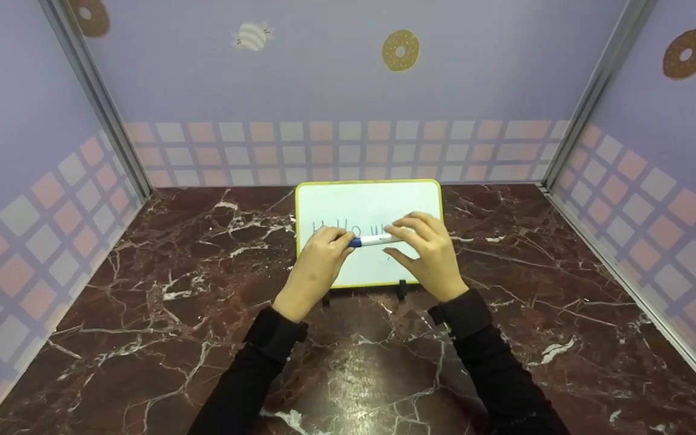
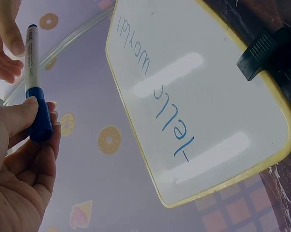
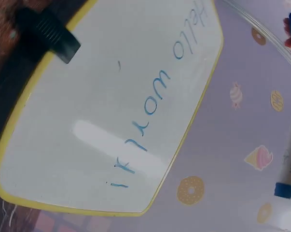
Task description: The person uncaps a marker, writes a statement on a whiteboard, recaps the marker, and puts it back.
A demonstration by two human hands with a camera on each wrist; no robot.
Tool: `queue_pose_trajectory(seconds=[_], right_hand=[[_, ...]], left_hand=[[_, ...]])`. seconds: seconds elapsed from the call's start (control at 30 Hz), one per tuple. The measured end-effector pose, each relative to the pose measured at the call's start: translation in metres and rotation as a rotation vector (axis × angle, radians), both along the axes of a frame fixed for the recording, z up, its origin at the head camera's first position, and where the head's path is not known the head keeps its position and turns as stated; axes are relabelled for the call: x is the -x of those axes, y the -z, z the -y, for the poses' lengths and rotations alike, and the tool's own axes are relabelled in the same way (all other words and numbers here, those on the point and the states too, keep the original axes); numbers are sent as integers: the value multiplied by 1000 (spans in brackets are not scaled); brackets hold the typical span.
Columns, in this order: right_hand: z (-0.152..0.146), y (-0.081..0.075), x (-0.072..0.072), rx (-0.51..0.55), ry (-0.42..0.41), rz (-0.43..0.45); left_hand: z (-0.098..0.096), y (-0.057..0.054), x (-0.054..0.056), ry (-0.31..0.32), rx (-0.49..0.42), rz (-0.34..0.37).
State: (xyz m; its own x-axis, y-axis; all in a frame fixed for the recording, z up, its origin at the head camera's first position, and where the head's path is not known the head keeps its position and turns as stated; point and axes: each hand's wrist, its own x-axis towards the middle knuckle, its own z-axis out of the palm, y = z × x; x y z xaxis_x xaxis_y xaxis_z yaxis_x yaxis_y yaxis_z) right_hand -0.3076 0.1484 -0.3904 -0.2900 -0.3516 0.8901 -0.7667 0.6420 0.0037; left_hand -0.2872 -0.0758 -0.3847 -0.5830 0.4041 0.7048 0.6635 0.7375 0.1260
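A white marker with a blue cap [image 1: 378,240] is held nearly level in front of the whiteboard. My left hand [image 1: 319,257] pinches its cap [image 2: 39,116] between thumb and fingers; the cap is on the barrel. At the other end, my right hand [image 1: 429,251] has its fingers by the white barrel [image 2: 32,63], the thumb spread away below it. The blue tail plug [image 3: 284,190] shows in the right wrist view, where most of that hand is out of frame. Behind both hands the yellow-rimmed whiteboard [image 1: 372,202] leans upright, bearing blue handwriting [image 3: 155,96] that reads "Hello world!".
Black stand clips [image 1: 402,289] support the board's lower edge on the dark red marble-patterned table [image 1: 203,338]. Purple walls with donut pictures [image 1: 400,51] and a checkered band enclose the back and sides. A small stray mark [image 3: 119,65] lies below the writing.
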Motion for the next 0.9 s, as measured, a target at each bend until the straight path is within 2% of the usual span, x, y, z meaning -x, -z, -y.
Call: queue_pose_trajectory(seconds=[0.17,0.47,0.7,0.9], right_hand=[[5,6,1,-85,39,-76],[10,10,4,-56,64,-135],[11,9,5,-45,47,-126],[2,8,7,-38,37,-62]], left_hand=[[-1,0,-1,-13,12,5],[-3,-1,1,9,16,-15],[-3,0,1,26,-2,8],[-1,-1,2,-22,8,0]])
